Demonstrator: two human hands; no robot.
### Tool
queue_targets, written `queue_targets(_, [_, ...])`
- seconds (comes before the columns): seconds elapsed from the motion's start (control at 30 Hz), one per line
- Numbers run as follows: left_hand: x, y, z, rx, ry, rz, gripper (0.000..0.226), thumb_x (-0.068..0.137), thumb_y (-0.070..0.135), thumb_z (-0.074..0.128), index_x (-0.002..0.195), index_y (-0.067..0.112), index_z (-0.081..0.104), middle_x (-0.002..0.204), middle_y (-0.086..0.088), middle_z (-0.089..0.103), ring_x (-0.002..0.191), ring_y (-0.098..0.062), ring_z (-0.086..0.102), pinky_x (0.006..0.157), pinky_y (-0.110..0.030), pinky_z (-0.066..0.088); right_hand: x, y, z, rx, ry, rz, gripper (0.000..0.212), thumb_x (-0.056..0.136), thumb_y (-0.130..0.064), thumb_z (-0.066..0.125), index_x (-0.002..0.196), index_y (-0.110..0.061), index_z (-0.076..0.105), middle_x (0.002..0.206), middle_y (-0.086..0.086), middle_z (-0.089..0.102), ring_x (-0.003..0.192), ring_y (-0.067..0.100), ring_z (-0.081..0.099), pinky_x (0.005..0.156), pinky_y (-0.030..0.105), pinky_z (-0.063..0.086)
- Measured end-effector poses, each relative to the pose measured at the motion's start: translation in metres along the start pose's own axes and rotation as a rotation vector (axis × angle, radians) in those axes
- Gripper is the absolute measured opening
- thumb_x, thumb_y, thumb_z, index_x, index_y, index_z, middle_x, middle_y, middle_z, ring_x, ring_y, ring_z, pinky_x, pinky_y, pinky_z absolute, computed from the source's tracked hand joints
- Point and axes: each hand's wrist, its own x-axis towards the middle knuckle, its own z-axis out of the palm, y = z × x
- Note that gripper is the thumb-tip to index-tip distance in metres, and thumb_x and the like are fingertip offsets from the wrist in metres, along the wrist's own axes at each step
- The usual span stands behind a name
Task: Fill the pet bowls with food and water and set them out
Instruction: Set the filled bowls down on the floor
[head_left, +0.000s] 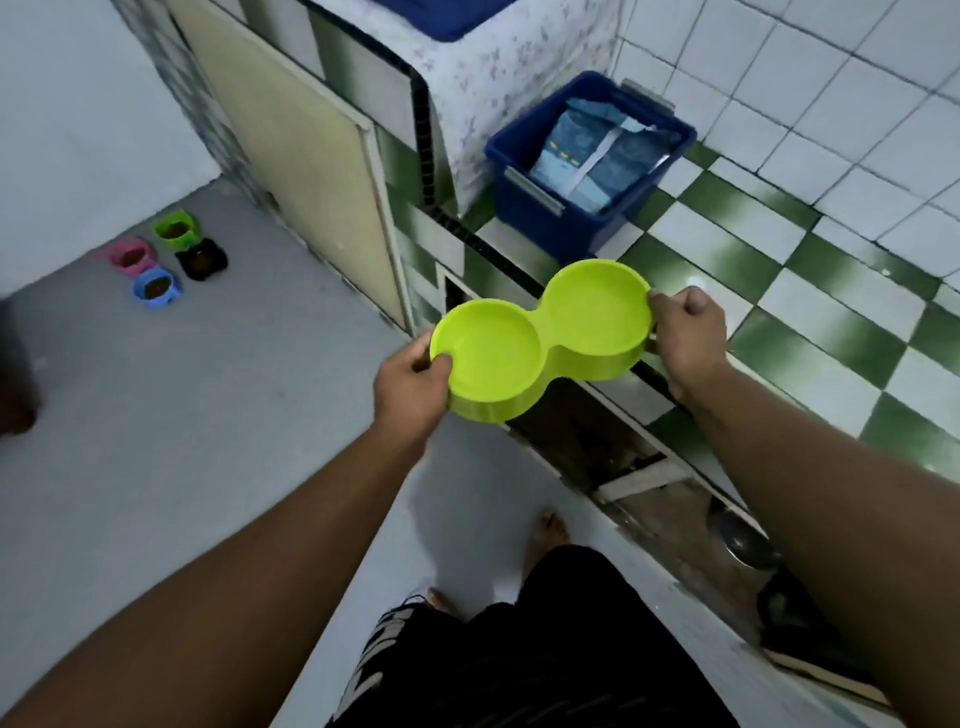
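Soft, cool, rather dim light comes from above; a faint shadow lies on the pale grey floor (457, 499) below the lime-green plastic double bowl (540, 338). The glossy green-and-white tiled counter (779, 291), right, shows smeared sheen. Edges bow; small coloured bowls (166, 260) far left look blurred.

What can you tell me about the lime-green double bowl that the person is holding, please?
The double bowl is one lime-green piece, plastic by its look: two round basins joined at a narrow waist, with a deep wall. No food shows in it; water cannot be told. It is held in the air, open side up: the left hand holds one end's rim, the right hand the other.
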Motion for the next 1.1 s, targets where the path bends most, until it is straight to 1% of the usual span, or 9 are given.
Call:
queue_targets(0.13, [0.026, -0.006, -0.069, 0.013, 0.08, 0.013, 0.038, 0.098, 0.009, 0.061, 0.134, 0.021, 0.069, 0.116, -0.001, 0.076, 0.102, -0.019, 0.07, 0.097, -0.057, 0.057, -0.028, -0.007, 0.064, 0.037, -0.09, -0.029, 0.039, 0.088, -0.029, 0.068, 0.061, -0.024, 0.042, 0.06, -0.002, 0.043, 0.063, 0.016, 0.044, 0.063, 0.038, 0.046])
queue_targets(0.27, [0.057, -0.009, -0.134, -0.014, 0.165, 0.017, 0.034, 0.1, 0.008, 0.062, 0.132, 0.016, 0.069, 0.114, -0.003, 0.075, 0.098, -0.015, 0.068, 0.097, -0.051, 0.058, -0.039, -0.01, 0.132, 0.072, -0.273, 0.045, 0.04, 0.09, -0.028, 0.069, 0.061, -0.024, 0.042, 0.071, 0.009, 0.048, 0.077, 0.023, 0.053, 0.079, 0.059, 0.058])
queue_targets(0.33, [0.072, -0.01, -0.165, -0.043, 0.218, 0.017, 0.036, 0.1, 0.008, 0.063, 0.135, 0.012, 0.068, 0.117, -0.004, 0.075, 0.098, -0.014, 0.068, 0.088, -0.042, 0.061, -0.042, -0.017, 0.171, 0.078, -0.366, 0.057, 0.039, 0.093, -0.028, 0.066, 0.063, -0.024, 0.042, 0.074, 0.008, 0.047, 0.082, 0.023, 0.053, 0.084, 0.06, 0.058])
queue_targets(0.43, [0.1, -0.019, -0.205, -0.108, 0.307, -0.028, 0.035, 0.101, 0.009, 0.063, 0.134, 0.015, 0.069, 0.095, 0.014, 0.077, 0.084, -0.005, 0.069, 0.067, -0.028, 0.063, -0.042, -0.033, 0.233, 0.091, -0.451, -0.016, 0.035, 0.094, -0.023, 0.066, 0.067, -0.018, 0.043, 0.071, 0.005, 0.046, 0.079, 0.021, 0.049, 0.082, 0.052, 0.057])
queue_targets(0.53, [0.127, -0.024, -0.243, -0.151, 0.402, -0.056, 0.036, 0.101, 0.008, 0.062, 0.135, 0.019, 0.067, 0.086, 0.025, 0.076, 0.076, 0.004, 0.069, 0.063, -0.024, 0.062, -0.035, -0.049, 0.303, 0.054, -0.51, -0.069, 0.035, 0.087, -0.026, 0.071, 0.065, -0.02, 0.045, 0.066, 0.005, 0.046, 0.073, 0.02, 0.045, 0.074, 0.047, 0.051])
queue_targets(0.6, [0.146, -0.025, -0.266, -0.173, 0.479, -0.064, 0.036, 0.101, 0.007, 0.061, 0.135, 0.021, 0.064, 0.083, 0.027, 0.075, 0.074, 0.007, 0.069, 0.061, -0.021, 0.06, -0.031, -0.061, 0.351, 0.025, -0.562, -0.072, 0.03, 0.077, -0.036, 0.073, 0.058, -0.026, 0.052, 0.065, 0.002, 0.052, 0.073, 0.02, 0.051, 0.076, 0.053, 0.056])
queue_targets(0.83, [0.216, -0.029, -0.356, -0.247, 0.65, -0.094, 0.034, 0.102, 0.009, 0.06, 0.135, 0.015, 0.068, 0.105, 0.003, 0.075, 0.089, -0.01, 0.07, 0.064, -0.027, 0.062, -0.015, -0.109, 0.515, -0.026, -0.75, -0.181, 0.029, 0.065, -0.051, 0.071, 0.054, -0.032, 0.053, 0.066, 0.002, 0.053, 0.072, 0.018, 0.051, 0.077, 0.063, 0.052])
queue_targets(1.03, [0.295, -0.028, -0.449, -0.283, 0.744, -0.104, 0.036, 0.101, 0.004, 0.06, 0.133, 0.019, 0.066, 0.092, 0.019, 0.077, 0.085, -0.002, 0.07, 0.07, -0.03, 0.064, -0.028, -0.152, 0.655, -0.058, -0.832, -0.215, 0.03, 0.068, -0.049, 0.072, 0.056, -0.03, 0.052, 0.06, -0.001, 0.048, 0.068, 0.017, 0.047, 0.072, 0.061, 0.053])
queue_targets(1.1, [0.322, -0.027, -0.483, -0.28, 0.76, -0.127, 0.037, 0.101, 0.004, 0.06, 0.135, 0.015, 0.067, 0.105, 0.007, 0.077, 0.094, -0.011, 0.069, 0.074, -0.035, 0.064, -0.034, -0.169, 0.705, -0.07, -0.838, -0.215, 0.028, 0.069, -0.049, 0.072, 0.056, -0.032, 0.054, 0.061, -0.004, 0.051, 0.07, 0.017, 0.05, 0.076, 0.061, 0.054])
